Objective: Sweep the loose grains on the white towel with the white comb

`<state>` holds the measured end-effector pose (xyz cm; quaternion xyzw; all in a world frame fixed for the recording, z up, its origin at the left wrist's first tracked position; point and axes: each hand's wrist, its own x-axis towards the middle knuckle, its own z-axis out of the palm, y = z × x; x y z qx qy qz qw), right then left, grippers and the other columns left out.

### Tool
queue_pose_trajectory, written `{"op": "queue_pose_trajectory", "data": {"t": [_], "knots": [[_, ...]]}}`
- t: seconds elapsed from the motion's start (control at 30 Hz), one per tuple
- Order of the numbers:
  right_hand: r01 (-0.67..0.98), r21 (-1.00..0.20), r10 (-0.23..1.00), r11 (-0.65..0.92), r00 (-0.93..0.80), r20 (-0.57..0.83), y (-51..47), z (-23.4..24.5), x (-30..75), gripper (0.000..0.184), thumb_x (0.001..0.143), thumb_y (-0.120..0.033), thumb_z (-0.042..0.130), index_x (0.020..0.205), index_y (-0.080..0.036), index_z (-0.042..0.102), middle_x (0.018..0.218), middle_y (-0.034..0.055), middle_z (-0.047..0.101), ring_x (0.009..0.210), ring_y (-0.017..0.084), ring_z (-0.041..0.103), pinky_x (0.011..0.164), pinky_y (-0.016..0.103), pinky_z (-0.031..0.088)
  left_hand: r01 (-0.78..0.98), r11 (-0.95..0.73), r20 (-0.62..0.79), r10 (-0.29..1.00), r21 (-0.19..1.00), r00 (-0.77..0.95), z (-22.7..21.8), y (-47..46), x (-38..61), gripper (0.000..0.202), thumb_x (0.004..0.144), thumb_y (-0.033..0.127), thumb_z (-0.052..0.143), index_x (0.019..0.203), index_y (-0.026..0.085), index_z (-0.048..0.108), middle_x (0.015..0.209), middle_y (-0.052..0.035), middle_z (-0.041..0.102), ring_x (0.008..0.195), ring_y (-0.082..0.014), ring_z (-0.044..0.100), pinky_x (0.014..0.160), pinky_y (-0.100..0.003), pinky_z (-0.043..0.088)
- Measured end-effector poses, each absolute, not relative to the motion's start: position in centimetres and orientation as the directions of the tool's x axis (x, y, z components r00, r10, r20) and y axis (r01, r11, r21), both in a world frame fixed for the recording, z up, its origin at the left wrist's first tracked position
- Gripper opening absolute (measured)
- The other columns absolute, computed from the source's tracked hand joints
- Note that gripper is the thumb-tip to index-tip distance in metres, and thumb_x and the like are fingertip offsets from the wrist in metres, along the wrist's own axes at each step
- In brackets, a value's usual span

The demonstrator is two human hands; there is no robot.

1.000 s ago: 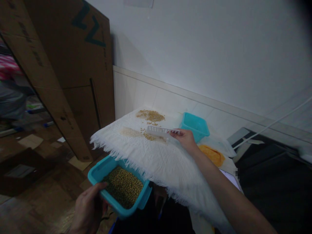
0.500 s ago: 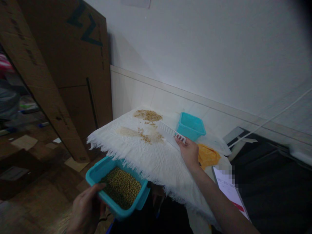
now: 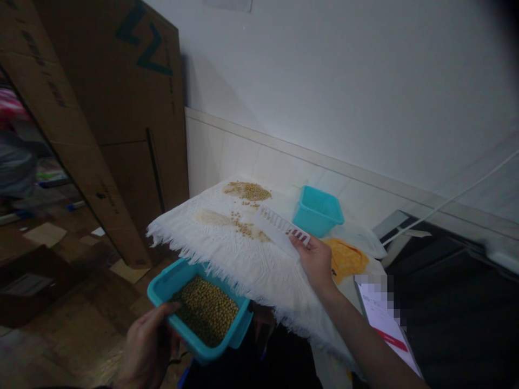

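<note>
My left hand (image 3: 148, 340) grips the near left rim of a turquoise plastic bin (image 3: 205, 351), thumb over the edge. In it lie yellow soybeans (image 3: 214, 305) beside smaller dark green beans (image 3: 190, 321). The bin is held just below the fringed edge of a white cloth (image 3: 221, 251). Over the cloth, my right hand (image 3: 314, 259) is closed on a white slotted plastic strip (image 3: 279, 227), whose far end is close to scattered soybeans (image 3: 242, 227). A larger soybean pile (image 3: 251, 190) lies farther back, and a patch of fine pale grains (image 3: 213, 218) to the left.
A second turquoise bin (image 3: 318, 210) stands at the back right by the wall. Near it are a yellow cloth or bag (image 3: 348, 256) and a clipboard with paper (image 3: 383, 313). A tall cardboard box (image 3: 133, 108) rises at the left. A white cable (image 3: 450, 194) slants across the right.
The white slotted strip has shifted slightly left and tilted, showing more of its slotted face. My left hand still holds the bin in nearly the same place. The beans look the same.
</note>
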<state>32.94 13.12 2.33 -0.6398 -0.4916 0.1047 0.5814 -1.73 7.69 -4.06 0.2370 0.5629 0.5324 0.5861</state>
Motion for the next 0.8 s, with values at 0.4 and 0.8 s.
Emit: {"op": "queue_pose_trajectory", "data": {"t": [0.4, 0.8], "knots": [[0.522, -0.84, 0.716, 0.149, 0.529, 0.456, 11.0, 2.6, 32.8, 0.056, 0.083, -0.078, 0.086, 0.098, -0.024, 0.094, 0.096, 0.0103, 0.092, 0.09, 0.037, 0.088, 0.08, 0.045, 0.069, -0.381, 0.328, -0.436, 0.866, 0.865, -0.245, -5.9, 7.8, -1.8, 0.048, 0.066, 0.053, 0.089, 0.039, 0.025, 0.061, 0.036, 0.0004, 0.051, 0.031, -0.0123, 0.04, 0.033, -0.028, 0.033], [0.651, -0.759, 0.618, 0.025, 0.587, 0.524, 5.4, 2.2, 33.6, 0.054, 0.086, -0.08, 0.082, 0.091, -0.027, 0.094, 0.086, 0.0103, 0.091, 0.073, 0.035, 0.085, 0.063, 0.041, 0.065, -0.372, 0.344, -0.451, 0.856, 0.862, -0.253, -4.8, 7.7, -1.3, 0.043, 0.061, 0.049, 0.088, 0.036, 0.026, 0.062, 0.036, -0.0011, 0.052, 0.032, -0.0135, 0.042, 0.034, -0.03, 0.034]]}}
